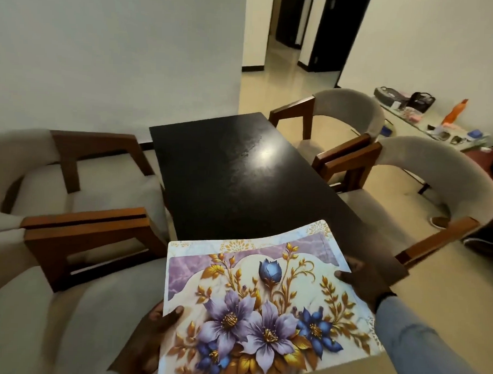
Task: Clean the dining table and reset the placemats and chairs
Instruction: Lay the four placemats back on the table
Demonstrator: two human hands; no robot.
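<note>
Placemat (263, 299) pinched at both side edges | left hand (154, 326) | right hand (362, 286)

Floral placemat (263, 307) (both hands pinching its edges) above dark table (212, 163)

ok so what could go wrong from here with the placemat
1. The floral placemat is held only at its side edges by the left hand and right hand. It bows already, so it may land crooked or curled on the dark table.
2. The tabletop shows smeary streaks near the glare; laying the mat now could cover residue.
3. The chairs stand pulled out from the table and could be bumped.
</note>
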